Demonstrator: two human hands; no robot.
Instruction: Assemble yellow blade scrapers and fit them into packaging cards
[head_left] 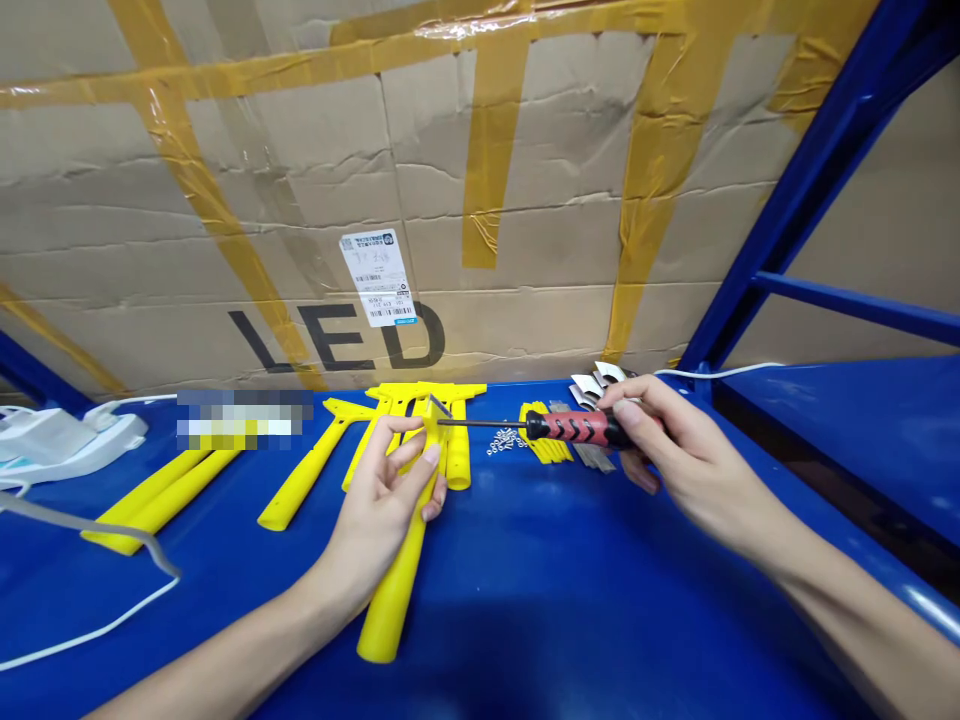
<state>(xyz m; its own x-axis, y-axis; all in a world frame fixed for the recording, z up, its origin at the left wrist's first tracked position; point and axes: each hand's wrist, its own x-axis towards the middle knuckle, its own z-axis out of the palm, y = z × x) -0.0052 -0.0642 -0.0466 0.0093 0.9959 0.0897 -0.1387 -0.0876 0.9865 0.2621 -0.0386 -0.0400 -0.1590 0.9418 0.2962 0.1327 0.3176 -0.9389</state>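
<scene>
The yellow handle [396, 590] is held up in front of the worktop's middle, tilted, its wide end toward the wearer. The left hand's [397, 480] grip is closed round its neck, thumb across the front, forearm reaching in from lower left. The right hand [667, 430] comes from the right, palm inward, its grip wrapped round the red-and-black screwdriver [576, 428]; the shaft lies level, tip at the handle's head, though contact is unclear.

Just behind, more yellow handles [459, 458] lie partly hidden by the left hand. Small screws [502, 440], short yellow pieces [545, 447] and curved silver parts [587, 390] lie beyond the screwdriver. A taped cardboard box [300, 200] blocks the blue worktop's [600, 600] back.
</scene>
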